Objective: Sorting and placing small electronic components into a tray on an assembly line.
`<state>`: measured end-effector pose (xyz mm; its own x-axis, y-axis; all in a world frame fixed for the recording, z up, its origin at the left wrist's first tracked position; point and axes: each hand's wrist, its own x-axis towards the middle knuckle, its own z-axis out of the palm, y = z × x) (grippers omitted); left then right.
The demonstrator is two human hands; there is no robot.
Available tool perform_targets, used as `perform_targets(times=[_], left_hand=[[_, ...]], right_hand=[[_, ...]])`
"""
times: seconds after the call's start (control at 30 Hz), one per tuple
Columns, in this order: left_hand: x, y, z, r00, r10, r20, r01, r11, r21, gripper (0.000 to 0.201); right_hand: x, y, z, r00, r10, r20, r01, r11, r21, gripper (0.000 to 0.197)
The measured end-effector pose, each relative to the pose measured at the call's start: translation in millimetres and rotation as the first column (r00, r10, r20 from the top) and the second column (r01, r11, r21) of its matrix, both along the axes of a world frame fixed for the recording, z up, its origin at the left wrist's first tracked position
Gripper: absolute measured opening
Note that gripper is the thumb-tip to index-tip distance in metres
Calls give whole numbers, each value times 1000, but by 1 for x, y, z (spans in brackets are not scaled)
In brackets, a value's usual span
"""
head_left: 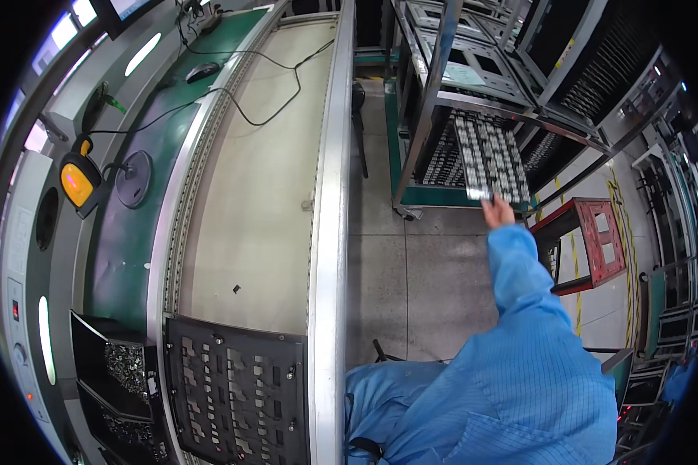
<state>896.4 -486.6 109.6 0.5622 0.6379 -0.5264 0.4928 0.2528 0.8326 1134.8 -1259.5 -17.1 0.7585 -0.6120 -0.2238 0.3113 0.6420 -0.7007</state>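
Observation:
My right hand reaches forward from a blue sleeve, closed on the near edge of a flat tray. Rows of small, pale, shiny pieces cover the tray. It sticks out of the lower level of a metal-framed rack and slopes down toward me. Its far end lies within the rack frame, beside dark slotted panels. Whether the fingers go under the tray edge is hidden. My left hand does not show.
On my left runs a long conveyor line with a dark plate fixture at its near end. Beyond it are a yellow-black handheld scanner and black bins of small parts. A red-framed box stands right of my arm.

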Motion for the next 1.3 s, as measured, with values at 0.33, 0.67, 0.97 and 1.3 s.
perform_targets(times=[0.33, 0.67, 0.97, 1.3], left_hand=[[-14, 9, -4, 920, 262, 292, -77, 850, -522, 56], [-63, 49, -54, 820, 317, 477, 123, 716, -687, 58], [-72, 41, -35, 879, 246, 409, -78, 919, -385, 61], [-71, 23, -39, 882, 261, 392, -41, 872, -488, 59]], right_hand=[[-78, 140, 60, 823, 525, 216, -488, 849, -201, 57], [23, 355, 192, 398, 835, 379, -800, 519, -302, 56], [17, 522, 253, 416, 907, -73, 718, -376, -585, 31], [-6, 551, 235, 227, 970, -86, 908, -243, -342, 29]])
